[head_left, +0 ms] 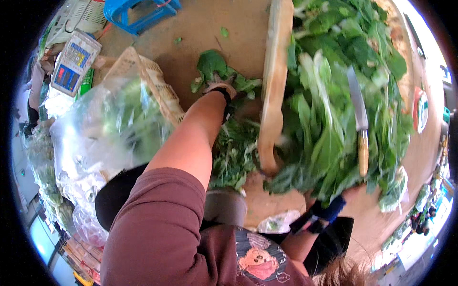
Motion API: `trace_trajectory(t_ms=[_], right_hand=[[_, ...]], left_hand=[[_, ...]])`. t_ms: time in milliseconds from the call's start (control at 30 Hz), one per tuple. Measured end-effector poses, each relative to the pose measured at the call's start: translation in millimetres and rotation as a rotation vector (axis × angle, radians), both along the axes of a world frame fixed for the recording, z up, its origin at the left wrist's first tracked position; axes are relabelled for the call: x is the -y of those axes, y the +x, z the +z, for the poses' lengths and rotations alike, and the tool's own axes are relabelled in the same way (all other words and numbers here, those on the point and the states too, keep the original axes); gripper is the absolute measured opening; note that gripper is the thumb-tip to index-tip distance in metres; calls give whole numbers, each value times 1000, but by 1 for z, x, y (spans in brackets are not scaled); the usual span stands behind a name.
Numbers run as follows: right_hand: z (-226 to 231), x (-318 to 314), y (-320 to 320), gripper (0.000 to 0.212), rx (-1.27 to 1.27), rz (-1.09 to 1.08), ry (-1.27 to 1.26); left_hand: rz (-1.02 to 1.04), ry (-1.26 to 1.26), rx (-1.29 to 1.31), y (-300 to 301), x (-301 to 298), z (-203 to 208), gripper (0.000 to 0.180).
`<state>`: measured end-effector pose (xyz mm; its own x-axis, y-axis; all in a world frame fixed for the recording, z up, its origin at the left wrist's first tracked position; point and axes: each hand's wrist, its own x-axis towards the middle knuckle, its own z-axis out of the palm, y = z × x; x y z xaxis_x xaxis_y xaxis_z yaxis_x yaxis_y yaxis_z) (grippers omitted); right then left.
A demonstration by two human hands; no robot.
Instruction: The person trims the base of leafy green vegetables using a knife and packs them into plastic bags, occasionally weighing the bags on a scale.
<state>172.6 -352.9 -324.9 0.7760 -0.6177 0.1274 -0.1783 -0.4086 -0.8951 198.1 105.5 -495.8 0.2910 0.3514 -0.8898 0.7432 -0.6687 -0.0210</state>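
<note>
My left hand reaches out over the floor, its fingers apart among loose dark green leaves. Whether a leaf is caught between them is hard to make out. Close by, a pile of leafy trimmings lies below my forearm. At the near edge of a big heap of leafy greens, my right hand is mostly covered by leaves, above a dark blue wristband; its fingers are hidden. A knife with a pale wooden handle rests on the heap, its blade pointing away from me.
A wooden rim borders the heap's left side. Left of my arm stand a cream plastic crate and a clear plastic bag of greens. Farther left is a scale; a blue plastic stool stands at the far side.
</note>
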Motion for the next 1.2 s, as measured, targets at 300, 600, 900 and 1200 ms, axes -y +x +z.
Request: trace_trajectory(t_ms=[300,600,900,1200], right_hand=[[28,-65,17,53,68,192,777],[-119,-165,-131,60,-420,849,-336],[-267,-107,-83,32,-805,1385,-845],[-185,-162,-212,62,-1191,1010,-666]], left_hand=[[-234,65,150,-156,109,47,30],[-34,191,298,-248,101,14,57],[-96,145,347,-238,140,55,54],[675,-95,131,-325,161,-27,40]])
